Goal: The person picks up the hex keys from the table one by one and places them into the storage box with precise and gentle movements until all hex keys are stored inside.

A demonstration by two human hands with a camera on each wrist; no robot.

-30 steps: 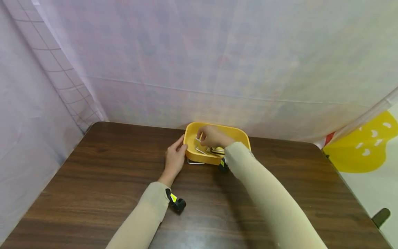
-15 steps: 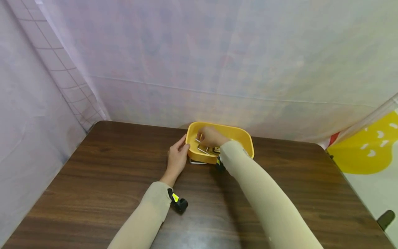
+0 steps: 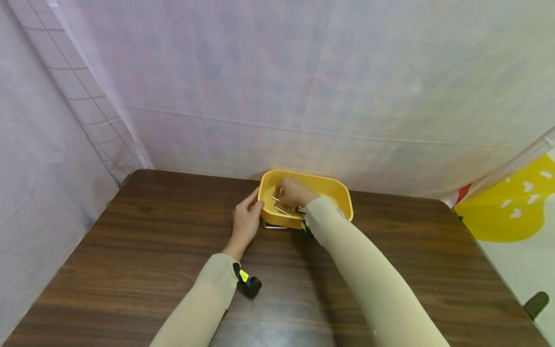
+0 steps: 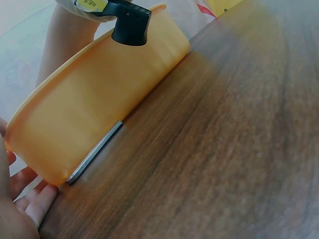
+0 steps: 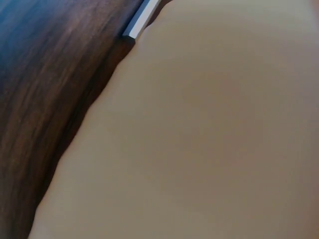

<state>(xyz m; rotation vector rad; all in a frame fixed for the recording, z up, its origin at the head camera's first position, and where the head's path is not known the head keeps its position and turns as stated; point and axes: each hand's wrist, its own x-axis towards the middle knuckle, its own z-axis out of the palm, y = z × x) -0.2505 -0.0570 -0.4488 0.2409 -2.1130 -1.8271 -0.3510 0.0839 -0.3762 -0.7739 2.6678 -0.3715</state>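
The yellow bin (image 3: 321, 182) stands at the table's back edge. My left hand (image 3: 245, 222) rests against the bin's left end, thumb near the front corner. Inside the bin, my right hand (image 3: 296, 192) has its fingers curled and pinches a silver hex key (image 3: 275, 198), mostly hidden by the fingers. Another bent hex key (image 3: 282, 209) lies in the bin, left of a black and yellow item (image 3: 300, 210) partly covered by my wrist. Under the bin's front edge a metal hex key (image 4: 94, 154) sticks out; the right wrist view shows its angular end.
The dark wood table (image 3: 173, 270) extends around the bin. A pale curtain (image 3: 277, 96) hangs right behind it. Black wrist cameras sit on both sleeves, the right one (image 4: 131, 22) close to the bin's front wall.
The right hand has shifted slightly deeper into the bin's left part, and its forearm has swung a little left. The left hand keeps its place at the bin. The head view has turned slightly.
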